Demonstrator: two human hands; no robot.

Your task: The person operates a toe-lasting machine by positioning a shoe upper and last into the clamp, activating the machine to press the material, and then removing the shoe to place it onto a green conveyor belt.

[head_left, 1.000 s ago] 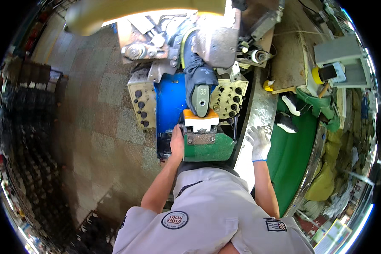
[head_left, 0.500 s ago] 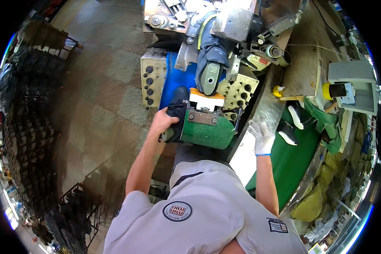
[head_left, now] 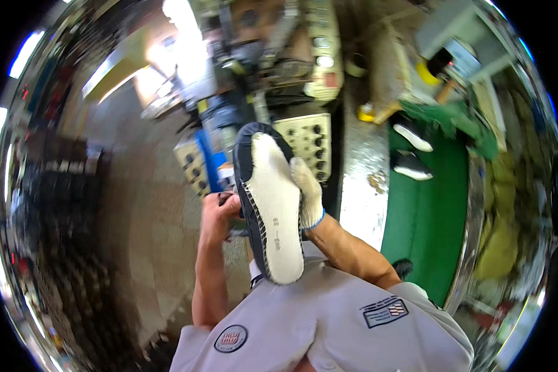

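A dark shoe upper (head_left: 271, 204) stands tilted in front of my body, its pale bottom facing me and stitches along one edge. My bare left hand (head_left: 220, 214) grips it from the left, the fingers partly hidden behind it. On the other side my right hand (head_left: 309, 195), in a white knitted glove with a blue cuff, holds the shoe's edge, thumb on the near side. Just beyond is the machine (head_left: 229, 68), blurred by motion, with a blue panel (head_left: 208, 161) below it.
Cream control boxes with black knobs (head_left: 307, 146) flank the machine. To the right runs a metal ledge (head_left: 363, 186) beside a green belt (head_left: 425, 217) carrying two dark shoes with white bottoms (head_left: 412, 166). Racks of dark items (head_left: 59, 248) line the left.
My view has swung and the machine now appears farther left. The dark shoe has come up off the machine's side, bottom toward me. My right hand has moved left onto it.
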